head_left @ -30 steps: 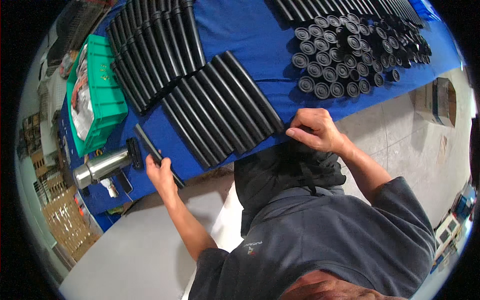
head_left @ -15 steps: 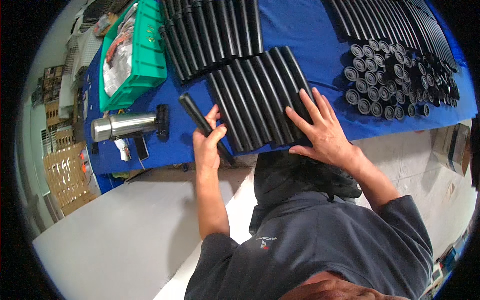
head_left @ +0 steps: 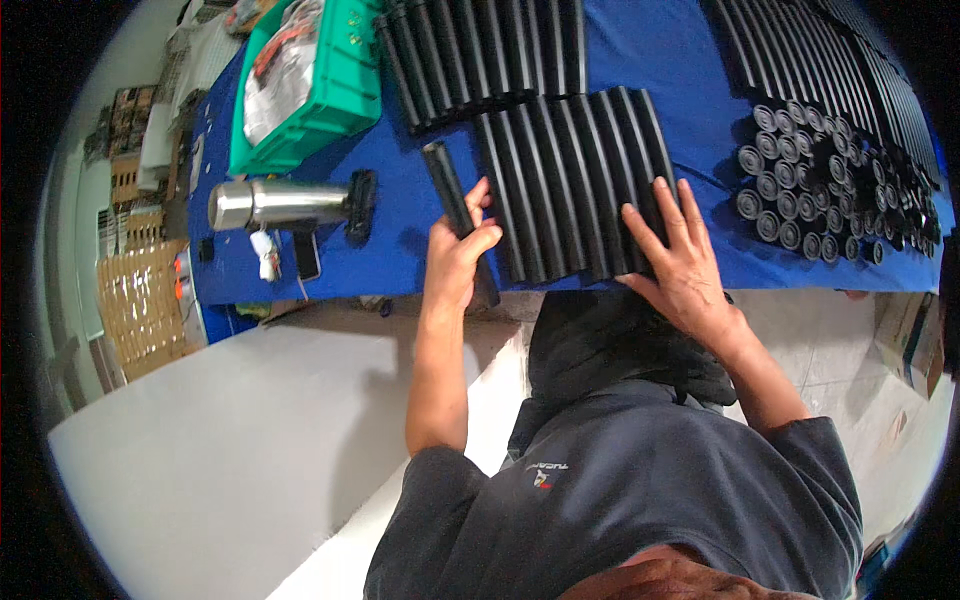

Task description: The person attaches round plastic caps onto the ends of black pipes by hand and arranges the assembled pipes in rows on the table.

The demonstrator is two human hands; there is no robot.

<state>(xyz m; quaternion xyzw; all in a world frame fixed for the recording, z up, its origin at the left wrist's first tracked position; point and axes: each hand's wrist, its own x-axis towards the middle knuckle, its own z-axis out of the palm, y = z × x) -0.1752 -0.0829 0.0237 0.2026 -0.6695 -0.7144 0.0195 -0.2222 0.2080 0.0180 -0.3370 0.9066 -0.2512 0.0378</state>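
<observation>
In my left hand is a single black tube, gripped between thumb and fingers and tilted, its lower end past the table's front edge. Just right of it lies a row of several black tubes, side by side on the blue cloth. My right hand rests on the right end of that row with its fingers spread; the thumb is by the near ends. Behind the row, more black tubes are laid out close together.
A green crate with plastic-wrapped contents stands at the far left. Near it lie a steel flask and a phone. At the right are stacked black tubes with round ends. Blue cloth covers the table; a cardboard box sits below.
The whole scene has shifted right and slightly up in the picture as the view turned. My left hand still grips the tube, and my right hand stays on the row's right end.
</observation>
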